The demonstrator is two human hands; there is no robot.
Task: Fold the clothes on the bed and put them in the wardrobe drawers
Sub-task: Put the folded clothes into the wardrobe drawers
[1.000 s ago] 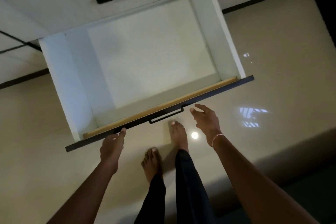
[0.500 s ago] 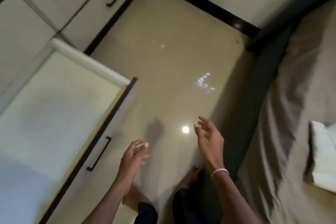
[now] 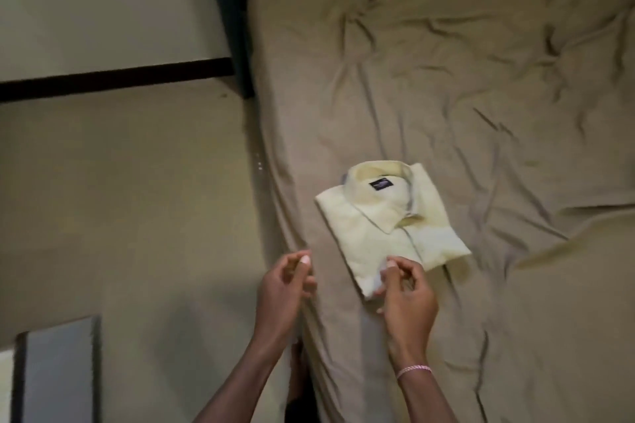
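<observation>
A folded pale yellow collared shirt (image 3: 385,220) lies on the bed's tan sheet (image 3: 464,96), near the bed's left edge. My right hand (image 3: 407,295), with a pink band at the wrist, is at the shirt's near corner with thumb and fingers loosely curled; a firm hold on the cloth does not show. My left hand (image 3: 283,288) hovers over the bed's edge, left of the shirt, fingers relaxed and holding nothing.
The pulled-out wardrobe drawer (image 3: 62,371) shows only as a corner at the bottom left. Glossy beige floor (image 3: 130,199) lies between it and the bed. A dark bed frame (image 3: 237,27) and a wall with a black skirting are at the upper left. The sheet is rumpled.
The view has swung from the drawer to the bed. Both hands have left the drawer front and moved to the folded shirt, the right one reaching its near corner.
</observation>
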